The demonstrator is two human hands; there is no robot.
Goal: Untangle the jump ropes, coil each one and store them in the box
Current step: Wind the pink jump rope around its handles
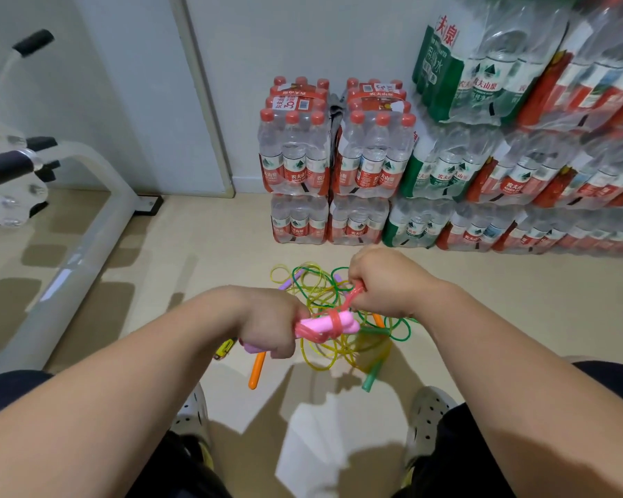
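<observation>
**Red rope being wound round pink handles above the tangle**

At the centre of the frame, the left hand is closed round a pair of pink handles held side by side and pointing right. The handles' near ends stick out below the fist. A red rope is wrapped several times round the middle of the handles, with loose red loops bunched against the left fingers. From the wraps one strand rises up and to the right into the right hand. This hand sits slightly higher in the frame and pinches the strand between its curled fingers and thumb.

Beneath and behind both hands, the other jump ropes lie in a tangle of yellow and green cord on the pale floor. A purple handle shows at the tangle's upper left edge. An orange handle lies below the left hand, and a green handle lies at the tangle's lower right. A small yellow object lies just left of the left hand; what it is cannot be made out.

Two white perforated clogs show at the bottom of the frame, either side of the centre. Shrink-wrapped packs of bottled water are stacked against the wall from the upper centre to the right edge. A white exercise frame with black grips fills the left side.
</observation>
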